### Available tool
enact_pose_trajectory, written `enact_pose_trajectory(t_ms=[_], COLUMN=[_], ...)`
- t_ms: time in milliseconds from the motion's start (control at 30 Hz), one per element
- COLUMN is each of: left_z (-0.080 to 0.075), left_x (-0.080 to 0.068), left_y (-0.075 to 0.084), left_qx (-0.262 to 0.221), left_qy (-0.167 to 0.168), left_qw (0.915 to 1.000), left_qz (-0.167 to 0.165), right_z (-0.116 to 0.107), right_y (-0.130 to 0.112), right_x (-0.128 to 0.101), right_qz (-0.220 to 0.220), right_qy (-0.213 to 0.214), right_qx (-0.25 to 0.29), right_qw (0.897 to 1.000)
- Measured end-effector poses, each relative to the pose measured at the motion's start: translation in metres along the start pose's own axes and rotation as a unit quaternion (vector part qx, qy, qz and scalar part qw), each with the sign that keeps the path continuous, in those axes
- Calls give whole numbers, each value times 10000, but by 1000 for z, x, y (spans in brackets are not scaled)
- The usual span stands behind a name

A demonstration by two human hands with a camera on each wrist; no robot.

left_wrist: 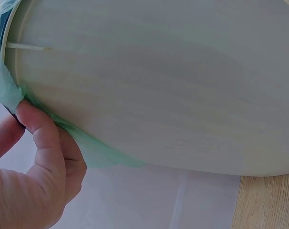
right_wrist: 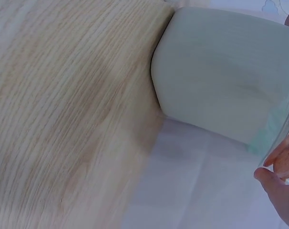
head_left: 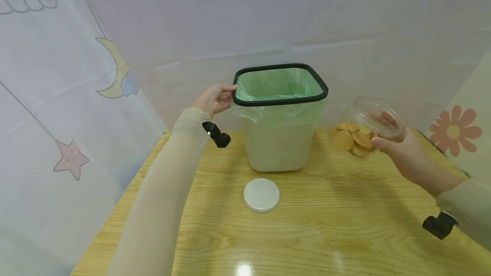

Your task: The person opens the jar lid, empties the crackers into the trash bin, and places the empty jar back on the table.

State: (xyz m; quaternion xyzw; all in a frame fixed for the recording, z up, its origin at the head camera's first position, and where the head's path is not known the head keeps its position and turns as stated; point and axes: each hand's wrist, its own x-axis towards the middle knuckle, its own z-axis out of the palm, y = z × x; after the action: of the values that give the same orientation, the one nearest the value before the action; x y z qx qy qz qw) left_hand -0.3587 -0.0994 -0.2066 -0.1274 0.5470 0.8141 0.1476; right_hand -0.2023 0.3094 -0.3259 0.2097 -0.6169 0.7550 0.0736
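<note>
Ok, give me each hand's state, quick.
Left hand: pinches the bin at its rim, thumb on the green liner.
Right hand: holds a clear jar of biscuits, lid off.

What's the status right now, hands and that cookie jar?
Left hand grips bin rim. Right hand holds open cookie jar, tilted toward bin. White lid lies on table. Nothing between jar and bin.
</note>
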Motion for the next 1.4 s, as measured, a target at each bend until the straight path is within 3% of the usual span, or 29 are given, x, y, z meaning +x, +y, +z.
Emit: enact_pose_trajectory(t_ms=[233,633,1100,1400], left_z=[1,1,4,5], left_x=[1,0,-2,-1], left_y=[0,1,0,-1], left_qx=[-13,100,1,-176], left_qy=[-58,-27,-30,-70], left_qw=[10000,9999,9999,9997], left_qz=[-42,-88,-136,-169], right_z=[-5,-6,-7,-7], right_y=[-7,-13,-22,-32], right_x=[1,12,24,32], right_qz=[245,-16,115,332], right_qy=[-2,20,174,122], right_qx=[-57,192,348,35], right_qw=[9997,9998,9992,9994])
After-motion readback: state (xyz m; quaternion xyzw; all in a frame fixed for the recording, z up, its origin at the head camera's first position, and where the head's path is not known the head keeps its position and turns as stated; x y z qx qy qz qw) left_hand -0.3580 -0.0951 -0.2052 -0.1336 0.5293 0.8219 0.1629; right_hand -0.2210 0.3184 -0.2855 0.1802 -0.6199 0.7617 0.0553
